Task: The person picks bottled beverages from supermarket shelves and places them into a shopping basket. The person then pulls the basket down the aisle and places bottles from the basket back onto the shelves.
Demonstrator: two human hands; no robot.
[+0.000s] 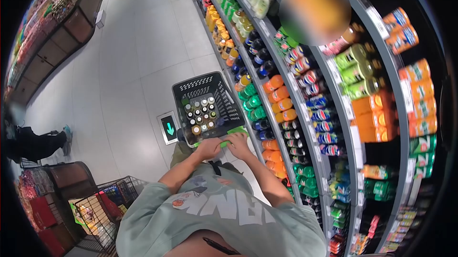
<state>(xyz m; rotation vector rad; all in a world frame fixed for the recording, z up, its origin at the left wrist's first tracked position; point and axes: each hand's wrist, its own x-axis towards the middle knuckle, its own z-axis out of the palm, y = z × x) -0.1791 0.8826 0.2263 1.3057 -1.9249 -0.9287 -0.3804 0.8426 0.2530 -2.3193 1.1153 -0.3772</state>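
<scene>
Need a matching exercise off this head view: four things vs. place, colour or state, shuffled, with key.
1. basket
2. handle
3. panel left of the basket
4. wire cart

A. shows a green arrow
B. at the lower left of the view
C. holds capped bottles
D. green, held by the left hand and the right hand

Pairs: 1-C, 2-D, 3-A, 4-B

Pale tiled floor [129,71] stretches beyond the grip, bright with a soft sheen, and a green-arrow floor sign [169,130] sits just left of it. Tiered grey shelves [394,55] of drinks line its right; a brown-panelled display stand [76,30] curves along the far left, well apart.
</scene>
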